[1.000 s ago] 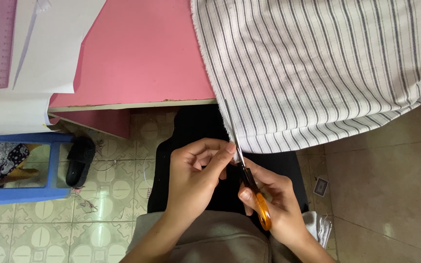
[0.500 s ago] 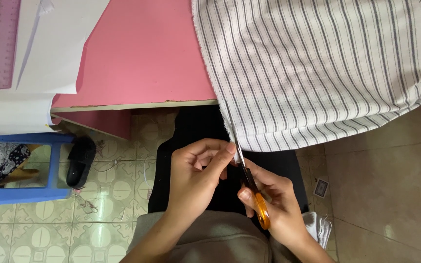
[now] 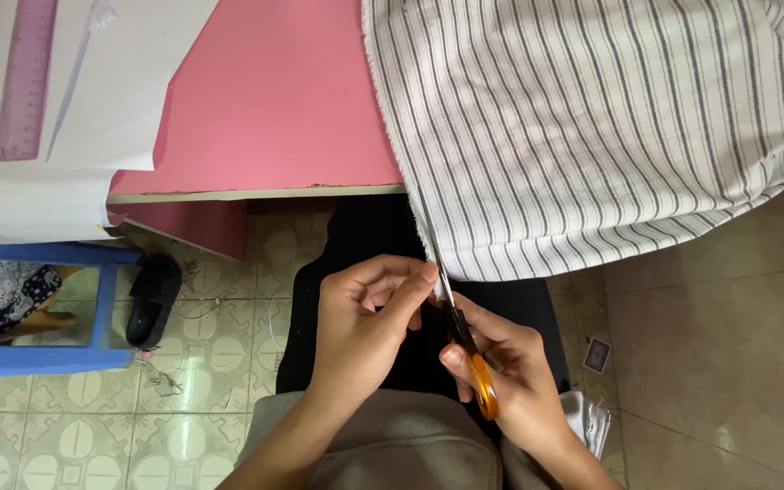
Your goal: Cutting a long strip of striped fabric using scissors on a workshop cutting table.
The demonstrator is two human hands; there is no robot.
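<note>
Left hand: the left hand point(image 3: 365, 322) is closed in a pinch, thumb and fingertips pressed on the lower corner of the cloth point(image 3: 592, 127), just beside the scissor blades.
Right hand: the right hand point(image 3: 510, 381) is curled around the scissors point(image 3: 466, 349), fingers wrapped on the orange handle, thumb on top.
Scissors: blades point up toward the cloth's hanging edge, tips at the corner the left hand holds; whether the blades are parted cannot be told.
Cloth: white with dark stripes, it lies over the right part of the table point(image 3: 274, 100) and droops off the front edge down to the hands.
Table: pink top, with white paper point(image 3: 111, 100) and a pink ruler point(image 3: 24, 82) at its left end.
Floor: patterned tiles point(image 3: 210, 363); a blue stool point(image 3: 38, 308) and a black sandal point(image 3: 151, 299) stand left of the hands, well apart from them.
Lap: both hands hover over the person's dark lap, below the table edge.
</note>
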